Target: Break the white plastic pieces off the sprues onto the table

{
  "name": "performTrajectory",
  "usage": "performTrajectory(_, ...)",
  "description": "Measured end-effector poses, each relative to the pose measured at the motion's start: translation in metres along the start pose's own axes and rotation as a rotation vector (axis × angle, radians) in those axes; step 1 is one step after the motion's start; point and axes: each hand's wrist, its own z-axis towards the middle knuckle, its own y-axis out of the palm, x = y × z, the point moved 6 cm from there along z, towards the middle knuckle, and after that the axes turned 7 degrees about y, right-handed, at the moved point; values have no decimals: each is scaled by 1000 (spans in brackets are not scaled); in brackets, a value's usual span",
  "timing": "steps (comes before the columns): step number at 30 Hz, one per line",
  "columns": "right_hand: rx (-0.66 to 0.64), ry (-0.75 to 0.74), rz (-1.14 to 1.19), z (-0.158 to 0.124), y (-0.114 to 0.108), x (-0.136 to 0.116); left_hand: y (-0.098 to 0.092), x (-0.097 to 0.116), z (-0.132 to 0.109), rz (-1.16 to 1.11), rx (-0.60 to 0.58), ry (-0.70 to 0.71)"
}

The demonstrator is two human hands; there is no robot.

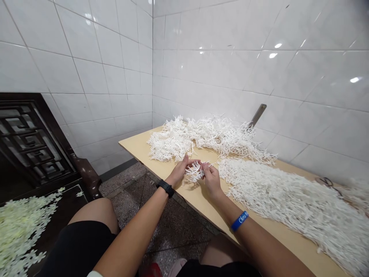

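Note:
Over the table's front edge, my two hands meet around a small bunch of white branching plastic sprigs (193, 173). My left hand (181, 169) curls round the bunch from the left, its fingers reaching behind it. On the other side, my right hand (212, 179) is closed, thumb and fingertips pinching at the bunch's right end. The exact spot the fingertips grip is too small to make out. Just beyond my hands lies a loose heap of similar white sprigs (213, 134). To the right of my right hand spreads a dense pile of short white pieces (288, 196).
The pale wooden table (138, 143) stands against a tiled wall. A flat metal strip (258, 114) sticks up behind the heap. Dark-handled scissors or similar loops (327, 181) lie at the back right. A carved dark chair (37, 146) holds pale flower pieces (23, 223) at left.

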Motion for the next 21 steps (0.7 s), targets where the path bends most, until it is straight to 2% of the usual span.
performTrajectory(4,-10,7,-27,2,-1,4,5,6,0,80,-56,76)
performTrajectory(10,-63,60,-35,5,3,12,-5,-5,4,20,40,59)
performTrajectory(13,-116,108,-87,6,8,17,-6,-5,4,-14,29,58)
performTrajectory(17,-224,34,-245,6,15,20,-3,-2,3,6,4,46)
performTrajectory(21,-208,-2,-230,9,13,22,0,0,4,22,-25,75)
